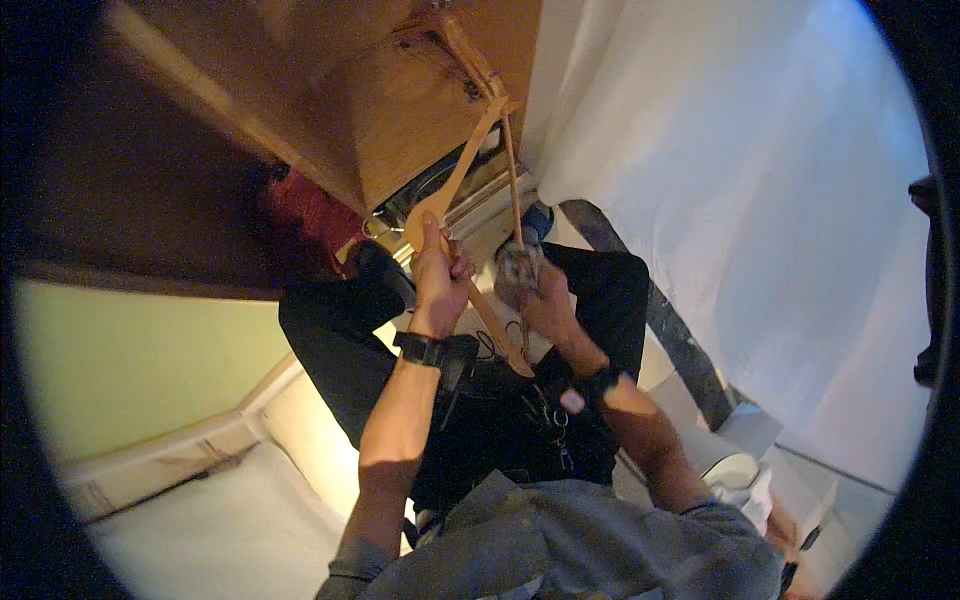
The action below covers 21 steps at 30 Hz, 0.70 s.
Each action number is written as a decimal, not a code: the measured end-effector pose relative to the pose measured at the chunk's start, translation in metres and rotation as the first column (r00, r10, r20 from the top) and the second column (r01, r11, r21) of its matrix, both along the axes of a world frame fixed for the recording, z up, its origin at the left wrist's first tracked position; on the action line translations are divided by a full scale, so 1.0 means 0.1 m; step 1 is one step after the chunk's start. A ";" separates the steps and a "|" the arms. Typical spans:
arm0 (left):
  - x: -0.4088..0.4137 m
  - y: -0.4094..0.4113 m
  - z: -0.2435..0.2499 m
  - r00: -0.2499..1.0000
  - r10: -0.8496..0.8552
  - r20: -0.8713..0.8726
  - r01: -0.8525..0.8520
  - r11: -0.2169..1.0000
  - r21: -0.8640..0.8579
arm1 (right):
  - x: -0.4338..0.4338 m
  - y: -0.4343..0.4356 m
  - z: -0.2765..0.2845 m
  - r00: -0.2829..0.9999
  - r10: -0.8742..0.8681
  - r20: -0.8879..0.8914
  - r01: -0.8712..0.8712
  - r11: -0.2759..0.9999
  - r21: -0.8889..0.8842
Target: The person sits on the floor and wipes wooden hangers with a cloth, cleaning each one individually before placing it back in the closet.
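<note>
A wooden clothes hanger [469, 155] lies across the space between the knees, one end up near the wooden panel and the other near the lap. My left hand [439, 274] is closed around its wide middle, close to the metal hook [380, 227], with the thumb along the wood. My right hand [546, 300] holds a blurred, greyish crumpled cloth [518, 270] against the hanger's thin round bar [512, 176]. The fingers of my right hand are partly hidden by the cloth.
A brown wooden panel [420, 97] stands ahead, with a red thing [311, 210] at its left. Pale sheeting [735, 187] hangs at the right. A green surface [150, 367] lies at the left. My dark-trousered knees flank the hanger; keys or clips [561, 427] hang at my waist.
</note>
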<state>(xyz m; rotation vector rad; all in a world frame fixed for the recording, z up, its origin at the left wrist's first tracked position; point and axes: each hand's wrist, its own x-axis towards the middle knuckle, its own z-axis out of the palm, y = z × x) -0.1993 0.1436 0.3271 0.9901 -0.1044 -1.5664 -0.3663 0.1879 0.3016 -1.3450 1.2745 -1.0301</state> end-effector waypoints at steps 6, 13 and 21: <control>-0.33 0.37 0.22 0.919 -0.051 0.390 0.094 0.991 -0.092 | -0.29 -1.40 -0.06 0.831 -0.319 -0.455 0.157 0.920 -0.358; -0.31 0.37 0.30 0.884 0.002 0.468 0.064 0.990 -0.125 | -0.20 -1.10 -0.19 0.819 -0.217 -0.532 0.047 0.948 -0.314; -0.11 -0.07 0.20 0.901 0.115 0.419 -0.084 0.992 -0.093 | 0.10 0.59 -0.18 0.950 0.107 -0.294 -0.140 0.986 -0.093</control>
